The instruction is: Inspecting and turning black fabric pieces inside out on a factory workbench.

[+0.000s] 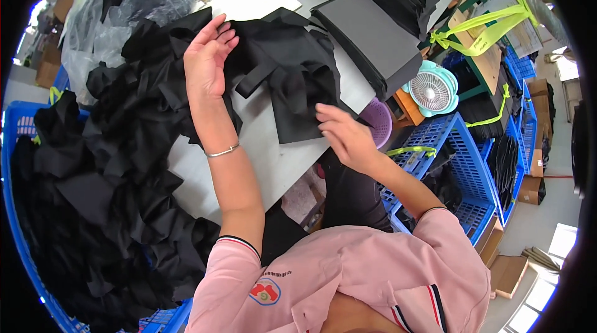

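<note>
My left hand (206,59) reaches over a heap of black fabric pieces (124,128) on the left of the grey table (273,152), fingers spread, touching the top of the pile and gripping nothing that I can see. A loose black fabric piece (292,78) lies spread on the table in front of me. My right hand (345,137) hovers at that piece's near right corner, fingers apart, blurred by motion, with nothing clearly held. A thin metal bangle sits on my left wrist.
Stacks of flat dark grey sheets (373,34) stand at the far right of the table. A clear plastic bag (112,16) lies at the far left. Blue plastic crates (460,165), a small teal fan (432,90) and a purple basket (378,120) are on the right.
</note>
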